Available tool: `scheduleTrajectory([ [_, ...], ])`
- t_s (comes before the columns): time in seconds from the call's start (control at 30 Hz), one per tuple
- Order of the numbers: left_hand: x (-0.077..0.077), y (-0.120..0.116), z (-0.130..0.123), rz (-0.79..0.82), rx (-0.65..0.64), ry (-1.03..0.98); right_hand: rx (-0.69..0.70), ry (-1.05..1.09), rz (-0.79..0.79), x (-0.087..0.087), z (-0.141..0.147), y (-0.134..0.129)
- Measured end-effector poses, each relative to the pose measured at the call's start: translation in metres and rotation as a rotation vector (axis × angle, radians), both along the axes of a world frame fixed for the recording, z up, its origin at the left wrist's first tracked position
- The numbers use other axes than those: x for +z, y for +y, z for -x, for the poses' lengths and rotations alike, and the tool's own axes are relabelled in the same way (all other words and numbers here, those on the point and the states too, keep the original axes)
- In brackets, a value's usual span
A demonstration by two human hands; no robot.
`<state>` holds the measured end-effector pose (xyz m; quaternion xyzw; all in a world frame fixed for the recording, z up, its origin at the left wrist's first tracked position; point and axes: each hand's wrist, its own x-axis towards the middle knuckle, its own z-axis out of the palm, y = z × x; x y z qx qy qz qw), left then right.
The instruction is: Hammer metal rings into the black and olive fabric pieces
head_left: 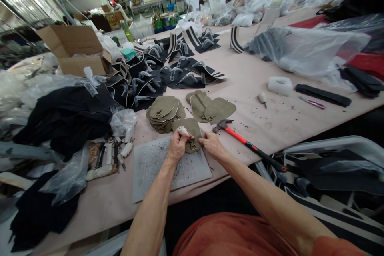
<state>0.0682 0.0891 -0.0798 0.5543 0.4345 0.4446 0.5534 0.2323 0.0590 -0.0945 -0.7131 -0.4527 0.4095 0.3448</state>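
My left hand is closed around a white-wrapped hand tool, whose working end I cannot make out. The same hand is against an olive fabric flap with a brass D-ring near its lower edge. My right hand pinches the flap's right edge. Below the flap lies a grey board strewn with dark specks. A stack of similar flaps sits just behind, and more olive flaps lie to its right. Beside my right hand rests a claw hammer with a red and black handle.
Black pieces with plastic-wrapped handles spread across the back of the table. Tools and plastic bags lie left of the board. To the right are a small white-wrapped tool, a white roll and a black strip. A cardboard box stands behind left.
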Motion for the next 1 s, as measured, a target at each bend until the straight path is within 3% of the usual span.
scheduleTrajectory([
  [0.2, -0.001, -0.002, -0.001, -0.03, 0.021, 0.028, 0.024, 0.01, -0.006, -0.004, 0.0, -0.001],
  [0.4, -0.002, -0.009, -0.003, -0.263, 0.034, 0.259, 0.035, -0.044, -0.01, 0.002, 0.0, -0.007],
  [0.47, -0.003, -0.01, -0.003, -0.291, 0.013, 0.313, 0.046, -0.174, -0.054, 0.008, -0.009, -0.013],
  [0.6, -0.004, -0.01, -0.003, -0.275, -0.049, 0.331, 0.093, -0.69, -0.178, 0.022, -0.053, -0.033],
  [0.7, -0.004, -0.008, -0.003, -0.244, -0.068, 0.264, 0.141, -0.988, -0.043, 0.022, -0.096, -0.05],
  [0.77, -0.005, -0.007, -0.003, -0.238, -0.071, 0.253, 0.206, -1.049, 0.084, 0.019, -0.119, -0.059],
  [0.9, -0.007, -0.005, -0.003, -0.259, -0.075, 0.298, 0.263, -0.846, 0.239, 0.019, -0.139, -0.068],
  [1.0, -0.008, -0.004, -0.004, -0.271, -0.077, 0.315, 0.154, -0.258, 0.38, 0.031, -0.131, -0.071],
])
